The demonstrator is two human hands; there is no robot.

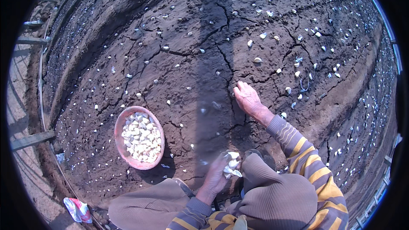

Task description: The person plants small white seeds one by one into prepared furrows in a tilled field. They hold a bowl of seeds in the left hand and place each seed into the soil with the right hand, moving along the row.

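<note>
Ribbed brown trousers (279, 191) over bent knees lie nearest; at left, a pink bowl (119, 137) of pale cloves (142, 140) sits on the soil (183, 76), its oval rim longest away from the body, the left hand (216, 173) nearer it; that hand's fingers curl round a white handful of cloves (232, 167), directly bodyward of the right hand (250, 102); the right fingers bunch at the soil, whether gripping anything I cannot tell; cracked, clove-dotted ground gives room between bowl and right hand
</note>
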